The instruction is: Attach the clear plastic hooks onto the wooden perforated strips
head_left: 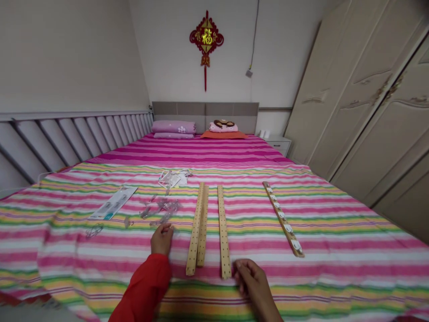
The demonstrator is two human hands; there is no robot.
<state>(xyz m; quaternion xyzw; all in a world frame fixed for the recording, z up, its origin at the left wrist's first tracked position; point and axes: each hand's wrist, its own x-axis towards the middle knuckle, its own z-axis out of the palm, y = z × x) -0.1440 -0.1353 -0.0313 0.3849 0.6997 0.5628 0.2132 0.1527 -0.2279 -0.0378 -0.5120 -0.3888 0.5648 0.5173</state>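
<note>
My left hand (161, 239), in a red sleeve, rests on the striped bedspread with its fingers curled into a pinch beside a scatter of small clear plastic pieces (163, 207); what it pinches is too small to name. My right hand (250, 276) lies near the bed's front edge, fingers curled, just right of the near end of a single perforated wooden strip (223, 232). Two more wooden strips (198, 228) lie stacked side by side between my hands. A fourth wooden strip (283, 219) fitted with several white hooks lies apart to the right.
A flat printed package (114, 202) and torn clear wrappers (174, 178) lie on the left of the bedspread (335, 232). Pillows (174, 128) sit at the headboard. A slatted guard rail (83, 134) runs along the left, a tall wardrobe (368, 112) along the right.
</note>
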